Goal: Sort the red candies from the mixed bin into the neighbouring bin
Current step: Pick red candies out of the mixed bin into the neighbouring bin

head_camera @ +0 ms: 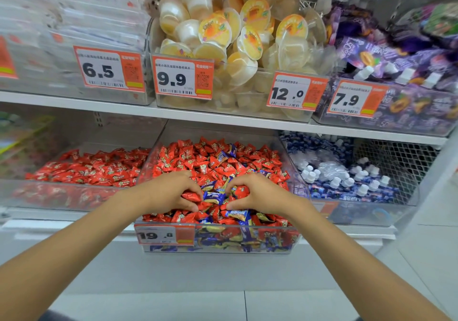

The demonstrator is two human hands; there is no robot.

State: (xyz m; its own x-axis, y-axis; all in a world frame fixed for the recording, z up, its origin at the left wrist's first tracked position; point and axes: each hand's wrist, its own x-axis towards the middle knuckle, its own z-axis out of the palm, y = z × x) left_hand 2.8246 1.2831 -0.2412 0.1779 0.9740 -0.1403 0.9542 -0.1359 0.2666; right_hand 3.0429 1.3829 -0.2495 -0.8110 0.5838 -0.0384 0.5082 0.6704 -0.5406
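Observation:
A clear mixed bin [301,184] on the lower shelf holds many red candies [198,162] with several blue-wrapped candies [214,195] among them. Both hands are down in its front part. My left hand [168,189] is closed around a bunch of red candies. My right hand [255,194] is curled around more red candies, thumb under them. To the left stands the neighbouring bin [74,192], clear, filled only with red candies [94,168].
A bin of blue pouches with white caps [347,177] stands to the right. The upper shelf [124,109] carries bins of jelly cups [235,41] and purple pouches [396,55]. A 19.8 price tag [164,235] hangs on the mixed bin's front.

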